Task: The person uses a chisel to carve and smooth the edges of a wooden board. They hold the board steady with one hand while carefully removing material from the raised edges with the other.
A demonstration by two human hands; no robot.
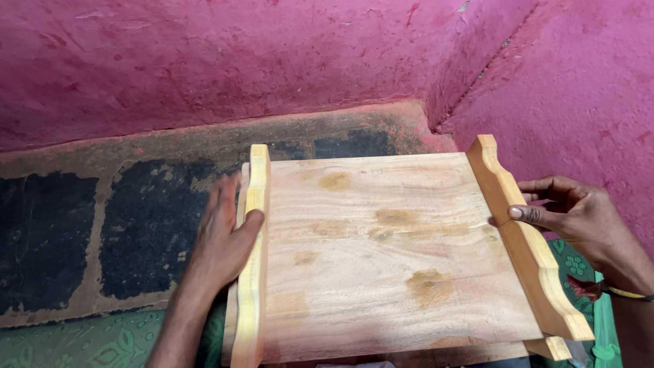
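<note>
Hands (225, 235) (579, 218) grip wooden tray's (388, 252) raised side rails — wall (272, 61) close.

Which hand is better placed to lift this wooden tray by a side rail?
Probably the left hand: its thumb hooks over the left rail with the palm outside. The right hand only pinches the right rail.

Wooden tray (381, 252) lies central, flat board between two upright side rails. Left rail (253, 259) runs along the board's left edge; right rail (524, 238) along its right edge. Left hand (221, 235) outside the left rail, thumb hooked over it. Right hand (579, 218) outside the right rail, thumb on it. Floor (102, 225) left of and behind the tray; wall (272, 61) behind and to the right.
</note>
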